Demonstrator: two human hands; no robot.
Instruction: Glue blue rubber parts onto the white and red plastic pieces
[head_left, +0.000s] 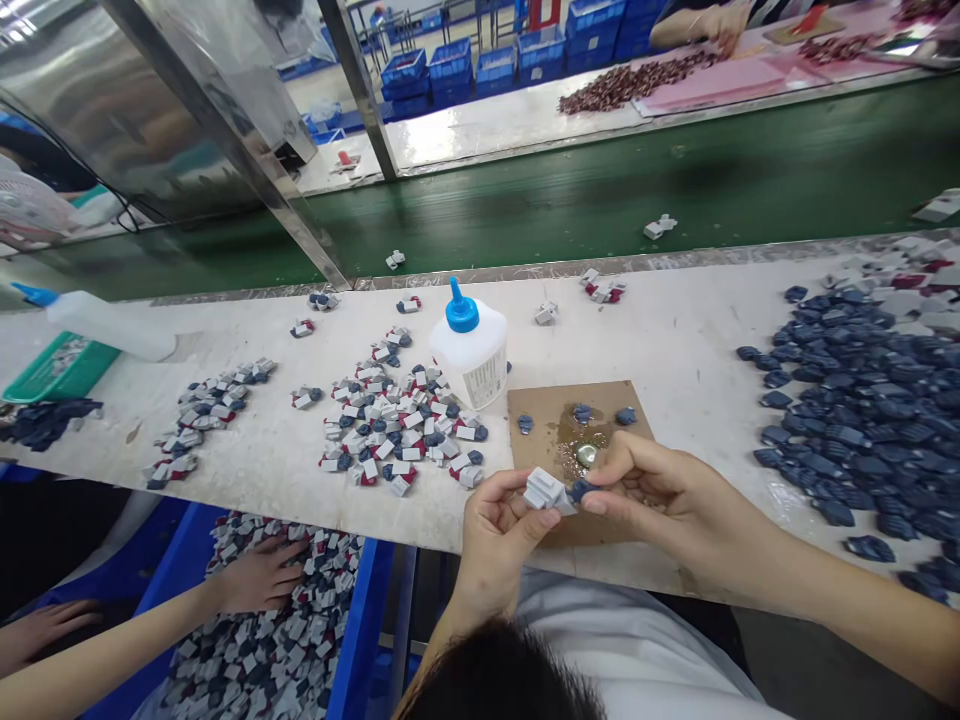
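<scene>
just below centre, your left hand (491, 545) grips a grey block (546, 490); your right hand (660, 488) pinches a blue piece (580, 490), seemingly for steadiness.

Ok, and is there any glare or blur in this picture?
Head view: reflections streak the metal panel, and the wet-looking patch on the cardboard glints; head view: the green belt looks smeared, while the left hand and right hand look reasonably sharp.

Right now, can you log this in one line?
left hand: grips grey piece; right hand: grips blue piece; card: wet patch; bottle: standing
</scene>
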